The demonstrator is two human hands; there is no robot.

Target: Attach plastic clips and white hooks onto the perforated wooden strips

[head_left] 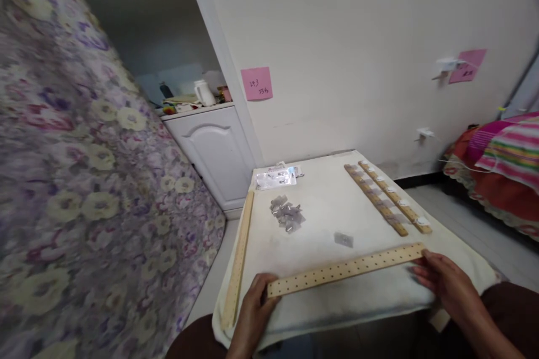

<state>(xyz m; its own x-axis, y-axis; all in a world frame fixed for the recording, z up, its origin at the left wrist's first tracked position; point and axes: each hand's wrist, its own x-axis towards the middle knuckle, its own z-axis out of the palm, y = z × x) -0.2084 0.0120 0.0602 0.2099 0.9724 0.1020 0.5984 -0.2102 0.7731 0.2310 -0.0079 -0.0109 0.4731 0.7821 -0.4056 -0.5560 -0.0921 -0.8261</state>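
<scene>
A long wooden strip with rows of small holes lies across the front of the cloth-covered table. My left hand grips its left end between thumb and fingers. At the other end, my right hand pinches the strip's corner. Just beyond the strip lies one small clear packet. Farther left is a pile of small clear packets with metallic-looking bits inside. A second wooden strip runs along the table's left edge.
Two wooden strips with white pieces on them, one beside the other, lie at the right. Flat clear packaging sits at the back left. A floral curtain hangs left; a white cabinet and wall stand behind.
</scene>
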